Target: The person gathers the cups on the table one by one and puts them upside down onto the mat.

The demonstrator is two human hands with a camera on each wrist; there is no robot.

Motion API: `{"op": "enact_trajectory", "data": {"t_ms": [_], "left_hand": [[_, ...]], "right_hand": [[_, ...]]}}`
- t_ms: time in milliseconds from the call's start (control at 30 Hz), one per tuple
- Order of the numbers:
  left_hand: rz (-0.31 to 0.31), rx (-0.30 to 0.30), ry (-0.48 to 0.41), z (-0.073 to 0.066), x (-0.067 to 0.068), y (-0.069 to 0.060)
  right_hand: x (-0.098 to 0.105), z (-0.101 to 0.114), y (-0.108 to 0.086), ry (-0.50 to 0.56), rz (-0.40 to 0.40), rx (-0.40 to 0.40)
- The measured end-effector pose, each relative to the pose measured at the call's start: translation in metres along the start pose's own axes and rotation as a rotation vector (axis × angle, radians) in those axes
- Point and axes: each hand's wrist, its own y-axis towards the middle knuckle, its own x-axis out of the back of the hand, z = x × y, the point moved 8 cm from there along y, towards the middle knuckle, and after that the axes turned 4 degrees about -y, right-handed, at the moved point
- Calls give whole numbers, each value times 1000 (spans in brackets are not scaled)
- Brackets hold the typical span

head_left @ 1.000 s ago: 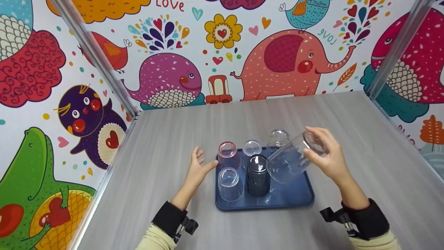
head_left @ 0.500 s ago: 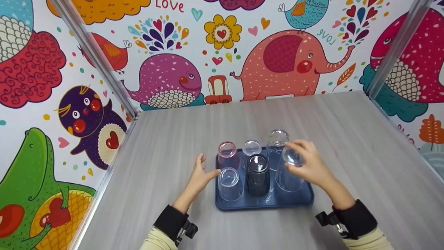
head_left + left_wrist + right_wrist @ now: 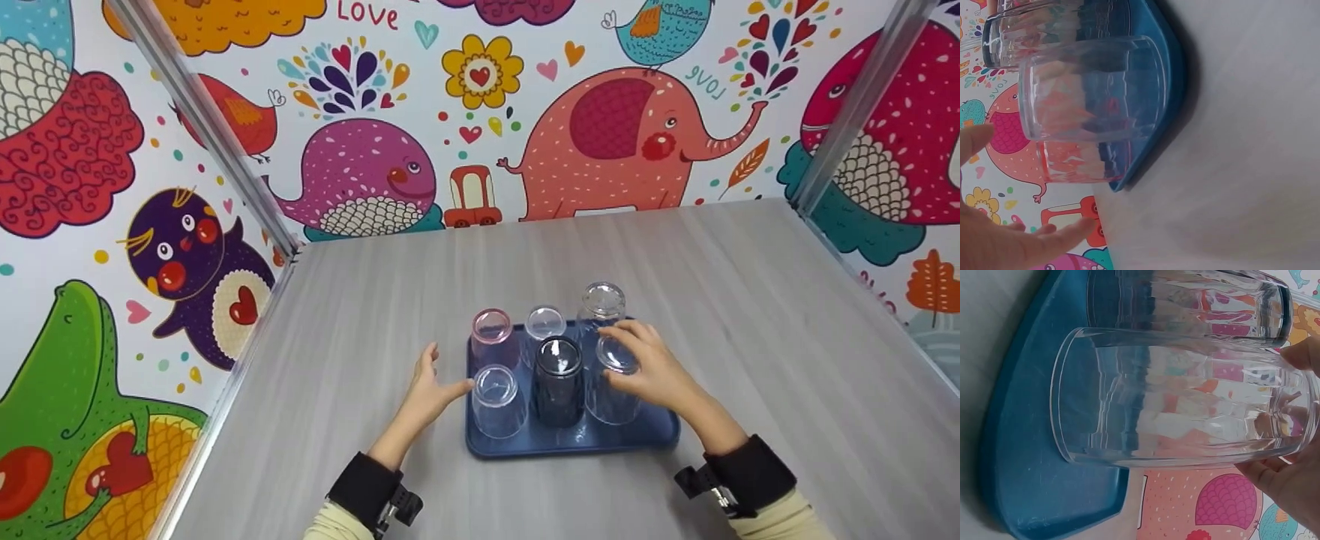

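My right hand (image 3: 649, 367) grips a tall clear drinking glass (image 3: 613, 405) round its base end, which points up. In the right wrist view the glass's wide rim (image 3: 1055, 399) is down at the blue tray (image 3: 1050, 489); whether it touches is hard to tell. Close on its left stands a dark tinted glass (image 3: 559, 394). A short clear glass (image 3: 499, 412) occupies the tray's front left corner, also upside down. Beside it, my left hand (image 3: 424, 396) holds nothing, fingers extended and thumb pointing at that glass.
Along the tray's back stand a pink-tinted glass (image 3: 493, 349), a small clear glass (image 3: 545, 322) and a taller clear glass (image 3: 602, 300). Under the tray is a grey wood-grain table (image 3: 360, 315). Printed panels (image 3: 600, 150) enclose the back and sides.
The tall clear glass went from tilted above the tray to upright on or just over it, moving left toward the dark glass with my right hand. My left hand shifted slightly nearer the front.
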Motion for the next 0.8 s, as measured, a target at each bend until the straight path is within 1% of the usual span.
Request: {"op": "enact_trajectory", "data": {"t_ms": [233, 433, 600, 700, 800], "left_hand": [[-17, -21, 4, 4, 3, 0], [-15, -19, -1, 3, 3, -1], [-16, -10, -1, 6, 4, -3], [-19, -6, 9, 6, 5, -2], [-43, -33, 49, 4, 9, -1]], "right_hand": [[-4, -1, 0, 31, 45, -40], [-6, -3, -2, 47, 61, -79], [-6, -3, -4, 59, 59, -74], [-5, -3, -7, 106, 66, -66], [3, -6, -10, 175, 30, -74]]}}
